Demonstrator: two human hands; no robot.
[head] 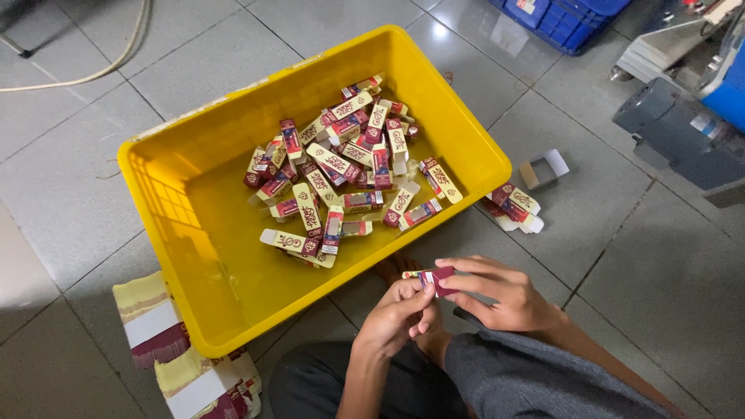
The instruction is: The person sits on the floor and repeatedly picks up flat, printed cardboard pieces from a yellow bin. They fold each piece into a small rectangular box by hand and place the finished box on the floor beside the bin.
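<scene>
- Your left hand (397,314) and right hand (497,291) both pinch one small maroon carton (436,278) beside the yellow crate's (194,225) near edge.
- Squeezing too hard could crush its flap.

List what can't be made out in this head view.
- Small maroon-and-cream carton: mostly covered by the left hand and right hand.
- Grey machine: cut off by the right edge.
- Flat carton stacks: partly behind the yellow plastic crate and cut by the bottom edge.
</scene>
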